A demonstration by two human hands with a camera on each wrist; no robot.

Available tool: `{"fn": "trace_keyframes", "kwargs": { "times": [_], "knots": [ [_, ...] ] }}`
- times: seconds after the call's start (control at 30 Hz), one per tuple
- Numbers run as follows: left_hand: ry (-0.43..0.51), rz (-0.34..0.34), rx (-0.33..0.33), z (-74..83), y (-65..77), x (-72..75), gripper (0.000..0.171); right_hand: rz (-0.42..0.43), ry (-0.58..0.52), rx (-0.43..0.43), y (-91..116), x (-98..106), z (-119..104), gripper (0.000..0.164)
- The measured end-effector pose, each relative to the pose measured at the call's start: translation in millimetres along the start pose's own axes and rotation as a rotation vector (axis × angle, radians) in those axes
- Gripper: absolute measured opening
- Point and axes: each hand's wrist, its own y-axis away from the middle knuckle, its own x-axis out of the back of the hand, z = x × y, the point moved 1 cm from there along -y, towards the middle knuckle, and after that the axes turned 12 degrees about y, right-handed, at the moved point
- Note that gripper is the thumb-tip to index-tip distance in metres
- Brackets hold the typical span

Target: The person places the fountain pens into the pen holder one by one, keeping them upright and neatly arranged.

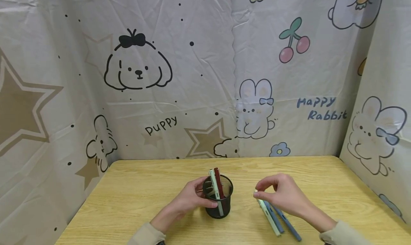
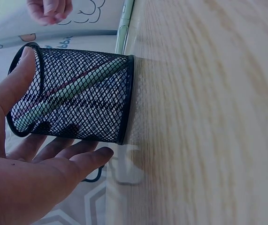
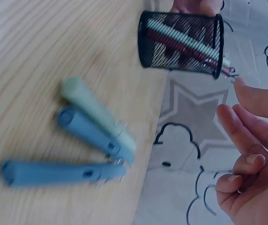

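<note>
A black mesh pen holder [image 1: 226, 208] stands upright on the table, and my left hand [image 1: 187, 199] grips its side. In the left wrist view the thumb lies at the rim and the fingers spread along the opposite side of the mesh. A light green pen [image 1: 213, 180] and a dark red pen [image 1: 218, 179] lean inside it. Over the tabletop my right hand [image 1: 285, 195] hovers with bent fingers, nothing between thumb and forefinger in the right wrist view. Beneath it lie a light green pen [image 3: 96, 110] and two blue pens, one in the middle [image 3: 89, 131] and one outermost [image 3: 54, 172].
The wood-grain table [image 1: 144, 180] carries all of this. Behind it and along both sides hangs a pale curtain [image 1: 199, 66] printed with cartoon animals, stars and lettering.
</note>
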Motion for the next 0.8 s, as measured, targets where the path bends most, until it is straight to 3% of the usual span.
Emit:
{"fn": "trace_keyframes", "kwargs": {
  "times": [0.17, 0.8],
  "knots": [
    [0.010, -0.001, 0.000, 0.0, -0.9, 0.2, 0.086, -0.018, 0.040, -0.023, 9, 8, 15, 0.013],
    [0.023, 0.000, 0.010, -0.8, -1.0, 0.7, 0.085, -0.131, 0.089, 0.031, 31, 19, 68, 0.024]
  ]
}}
